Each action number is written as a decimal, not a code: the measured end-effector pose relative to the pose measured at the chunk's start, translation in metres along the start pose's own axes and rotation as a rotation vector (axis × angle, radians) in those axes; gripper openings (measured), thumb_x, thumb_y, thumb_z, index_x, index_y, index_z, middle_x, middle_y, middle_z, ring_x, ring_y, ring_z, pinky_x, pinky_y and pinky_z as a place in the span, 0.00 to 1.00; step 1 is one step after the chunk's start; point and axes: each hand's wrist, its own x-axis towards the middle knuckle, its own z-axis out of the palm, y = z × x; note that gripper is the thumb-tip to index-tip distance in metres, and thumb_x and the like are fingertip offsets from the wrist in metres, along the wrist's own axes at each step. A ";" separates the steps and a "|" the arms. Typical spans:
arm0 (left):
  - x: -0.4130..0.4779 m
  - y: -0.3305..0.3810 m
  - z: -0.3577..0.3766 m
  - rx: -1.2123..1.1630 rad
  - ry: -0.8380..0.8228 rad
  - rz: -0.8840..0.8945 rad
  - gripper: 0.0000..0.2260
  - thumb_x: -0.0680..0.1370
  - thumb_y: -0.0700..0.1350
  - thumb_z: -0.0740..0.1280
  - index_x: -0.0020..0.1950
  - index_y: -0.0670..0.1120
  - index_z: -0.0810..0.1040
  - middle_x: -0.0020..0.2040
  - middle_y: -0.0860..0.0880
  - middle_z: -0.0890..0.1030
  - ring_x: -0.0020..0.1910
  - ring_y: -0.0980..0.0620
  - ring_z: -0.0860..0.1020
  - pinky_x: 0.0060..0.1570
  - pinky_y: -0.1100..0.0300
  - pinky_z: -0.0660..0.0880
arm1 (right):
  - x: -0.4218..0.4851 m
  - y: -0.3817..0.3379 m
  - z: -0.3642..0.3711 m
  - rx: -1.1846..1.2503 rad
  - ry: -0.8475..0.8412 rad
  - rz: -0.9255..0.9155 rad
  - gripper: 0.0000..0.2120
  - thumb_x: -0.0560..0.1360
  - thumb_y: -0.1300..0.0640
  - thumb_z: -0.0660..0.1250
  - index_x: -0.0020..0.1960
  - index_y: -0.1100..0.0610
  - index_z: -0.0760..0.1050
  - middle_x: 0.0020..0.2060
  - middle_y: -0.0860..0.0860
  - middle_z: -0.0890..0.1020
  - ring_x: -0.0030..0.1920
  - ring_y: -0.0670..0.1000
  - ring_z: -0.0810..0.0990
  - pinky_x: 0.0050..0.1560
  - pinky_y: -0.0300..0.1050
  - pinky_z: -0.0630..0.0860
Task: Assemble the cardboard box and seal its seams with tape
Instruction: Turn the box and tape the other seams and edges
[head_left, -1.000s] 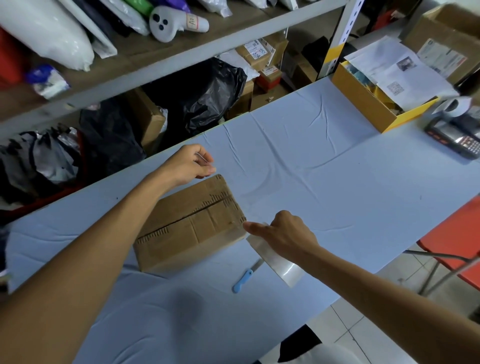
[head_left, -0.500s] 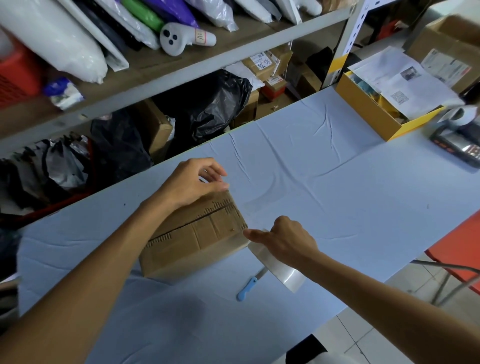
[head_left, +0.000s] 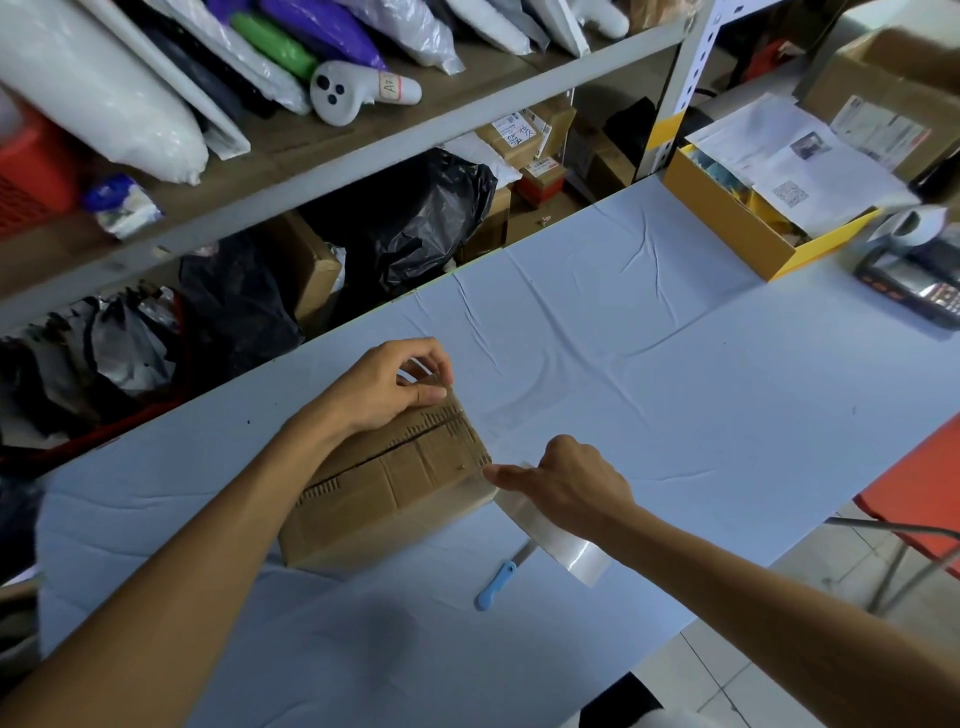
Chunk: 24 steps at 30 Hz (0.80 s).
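Observation:
A brown cardboard box (head_left: 384, 488) lies closed on the light blue table (head_left: 649, 374), its top seam showing as a dark line. My left hand (head_left: 389, 384) pinches the free end of a clear tape strip at the box's far right corner. My right hand (head_left: 566, 483) grips the clear tape roll (head_left: 561, 540) at the box's near right corner, with the index finger pointing along the edge. The strip stretches between the two hands over the box's right end.
A blue-handled cutter (head_left: 498, 577) lies on the table near the front edge, just below the roll. A yellow box with papers (head_left: 748, 218) and a handheld scanner (head_left: 919, 280) sit at the far right. Shelves with bags and parcels (head_left: 405, 218) stand behind the table. A red chair (head_left: 914, 488) is at the right.
My left hand has come down from above the box to its far right corner with the tape end. My right hand and the roll have stayed at the near corner.

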 end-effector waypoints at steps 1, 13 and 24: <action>0.000 -0.001 0.000 0.010 -0.003 0.000 0.05 0.75 0.41 0.70 0.46 0.51 0.78 0.50 0.56 0.79 0.53 0.57 0.77 0.54 0.57 0.75 | 0.000 0.000 0.000 -0.001 -0.001 -0.002 0.29 0.68 0.30 0.65 0.34 0.55 0.60 0.30 0.49 0.66 0.30 0.49 0.63 0.30 0.43 0.58; 0.000 -0.002 0.003 0.012 -0.015 -0.001 0.08 0.76 0.40 0.68 0.51 0.51 0.81 0.51 0.59 0.77 0.54 0.58 0.76 0.50 0.64 0.72 | 0.005 0.003 0.004 0.012 0.018 -0.013 0.30 0.67 0.30 0.66 0.33 0.54 0.58 0.29 0.49 0.65 0.30 0.50 0.63 0.30 0.43 0.57; -0.002 0.003 -0.001 0.088 -0.091 -0.026 0.08 0.78 0.43 0.66 0.51 0.56 0.79 0.55 0.57 0.76 0.61 0.52 0.74 0.62 0.51 0.73 | 0.007 0.008 0.007 0.006 0.018 -0.029 0.31 0.66 0.28 0.65 0.32 0.54 0.57 0.29 0.48 0.65 0.29 0.49 0.63 0.30 0.43 0.56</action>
